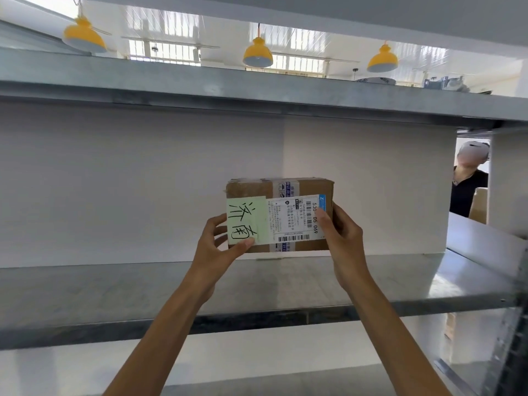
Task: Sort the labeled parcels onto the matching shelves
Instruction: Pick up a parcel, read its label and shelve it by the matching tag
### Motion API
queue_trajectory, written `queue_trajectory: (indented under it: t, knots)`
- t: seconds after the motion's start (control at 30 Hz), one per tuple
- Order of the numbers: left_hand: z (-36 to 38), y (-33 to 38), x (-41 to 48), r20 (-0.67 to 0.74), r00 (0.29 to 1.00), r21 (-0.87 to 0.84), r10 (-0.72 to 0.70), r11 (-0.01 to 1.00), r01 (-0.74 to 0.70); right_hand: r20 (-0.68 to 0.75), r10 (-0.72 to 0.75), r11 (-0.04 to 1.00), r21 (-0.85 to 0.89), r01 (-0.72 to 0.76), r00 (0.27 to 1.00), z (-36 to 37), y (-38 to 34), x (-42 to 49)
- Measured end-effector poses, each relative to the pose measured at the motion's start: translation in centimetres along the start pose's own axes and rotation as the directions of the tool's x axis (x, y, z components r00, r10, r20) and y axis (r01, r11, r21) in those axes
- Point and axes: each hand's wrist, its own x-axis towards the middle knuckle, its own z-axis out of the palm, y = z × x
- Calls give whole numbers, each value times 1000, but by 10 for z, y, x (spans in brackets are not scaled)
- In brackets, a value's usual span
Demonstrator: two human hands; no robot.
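The parcel [280, 215], a taped brown cardboard box, is held up over the middle of the metal shelf [114, 292], toward its back edge, with its labelled face turned to the camera. Its lower edge shows just above the shelf's back edge, and whether it touches the metal there cannot be told. The left hand [220, 244] grips the box's left end, thumb pressed on the lower corner of the green note [247, 221] with its handwritten characters. The right hand [343, 232] grips the right end, its thumb lying across the white shipping label [294, 218] and its fingers [340, 214] curled round the side. So both sets of fingers are closed on the parcel, and neither is free. The step in hand looks like reading the note and placing the box. No marking on this shelf is in view, so the match should be checked before letting go. To place it well, tip the box down flat or stand it squarely near the back edge. Keep the green note facing the front edge so that it stays readable, and ease the thumbs off only once the weight sits on the metal. Another person [468, 190] stands beyond the shelf's right end, so avoid pushing the box that way.
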Motion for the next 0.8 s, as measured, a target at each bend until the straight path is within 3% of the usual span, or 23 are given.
queue_trajectory:
  t: [0.1, 0.2, 0.47, 0.6, 0.8]
  knots:
    - [0, 5, 1, 87, 995, 13, -46, 999, 45, 2, 17, 999, 39, -17, 1000, -3, 2, -4]
    - [-1, 9, 2, 147, 986, -108, -80, 989, 96, 26, 28, 999, 27, -28, 999, -6, 0, -7]
    - [15, 13, 2, 104, 986, -343, -127, 926, 156, 86, 188, 968, 150, -199, 978, 0, 16, -27]
    - [34, 11, -7, 152, 981, -288, -124, 943, 164, 245, 156, 960, 189, -205, 957, 25, 24, -45]
    - [39, 6, -13, 170, 979, -174, -112, 975, 142, 206, 99, 900, 400, -176, 974, 34, 21, -44]
